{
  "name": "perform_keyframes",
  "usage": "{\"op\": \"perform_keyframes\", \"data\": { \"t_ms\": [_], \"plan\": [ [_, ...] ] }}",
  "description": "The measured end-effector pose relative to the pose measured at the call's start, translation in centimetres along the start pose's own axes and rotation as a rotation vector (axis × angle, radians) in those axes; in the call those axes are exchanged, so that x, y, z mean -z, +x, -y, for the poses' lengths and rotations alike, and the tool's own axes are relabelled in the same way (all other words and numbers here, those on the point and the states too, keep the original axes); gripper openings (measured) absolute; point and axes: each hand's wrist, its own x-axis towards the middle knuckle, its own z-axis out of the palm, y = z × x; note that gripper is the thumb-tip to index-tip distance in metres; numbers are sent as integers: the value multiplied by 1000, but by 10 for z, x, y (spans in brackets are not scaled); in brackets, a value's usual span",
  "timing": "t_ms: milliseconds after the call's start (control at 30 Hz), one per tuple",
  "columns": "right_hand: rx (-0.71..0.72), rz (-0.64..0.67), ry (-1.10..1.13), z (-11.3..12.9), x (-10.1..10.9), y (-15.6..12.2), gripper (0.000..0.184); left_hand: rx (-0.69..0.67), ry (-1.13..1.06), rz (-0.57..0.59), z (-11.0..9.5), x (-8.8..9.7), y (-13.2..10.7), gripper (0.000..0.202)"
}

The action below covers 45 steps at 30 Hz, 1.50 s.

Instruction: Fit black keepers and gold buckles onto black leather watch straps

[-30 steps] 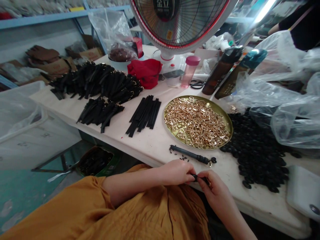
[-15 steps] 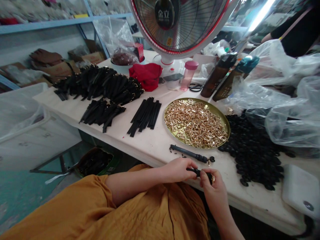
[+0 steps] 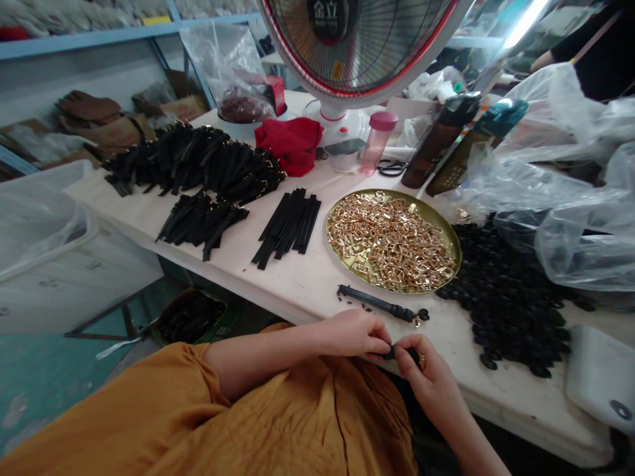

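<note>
At the table's near edge my left hand (image 3: 354, 332) and my right hand (image 3: 421, 369) meet, both pinched on a short black strap piece (image 3: 391, 351) with a gold fitting at its right end. Just beyond them lies a finished black strap (image 3: 377, 304) with a gold end. A round gold tray (image 3: 347, 254) of several gold buckles sits further back. To its right spreads a heap of black loops (image 3: 510, 304). To its left are flat black strips (image 3: 288, 228).
Piles of assembled black straps (image 3: 198, 165) cover the table's left. A fan (image 3: 357, 39), red cloth (image 3: 290, 142), pink bottle (image 3: 377, 139) and dark flasks (image 3: 436, 142) stand at the back. Clear plastic bags (image 3: 570, 198) lie right; a white box (image 3: 600, 380) sits near right.
My hands have stayed together on the black strap piece, shifting slightly as the fingers work it. Nothing else on the table has moved.
</note>
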Motion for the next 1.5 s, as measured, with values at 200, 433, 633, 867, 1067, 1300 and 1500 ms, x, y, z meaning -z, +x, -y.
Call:
{"op": "perform_keyframes", "data": {
  "t_ms": [200,433,633,867,1067,1300,1500],
  "plan": [
    [29,-69,-89,-1,-2,2,17,-42,137,-28,-9,5,-6,23],
    [-49,30,73,0,-2,1,21,43,-239,111,5,2,2,20],
    [-187,-89,220,-5,-11,-2,25,60,-43,152,-5,8,-2,17],
    [-207,-197,201,-2,-19,-3,24,12,238,92,-5,11,-3,20],
    [-228,-153,259,-1,-20,-3,25,36,335,42,-3,5,-1,26],
    [-45,-150,81,1,-8,-1,30,-39,164,152,-13,18,-12,22],
    [58,-108,42,-3,-13,-7,24,-18,34,188,-18,3,-12,23]
  ]
}}
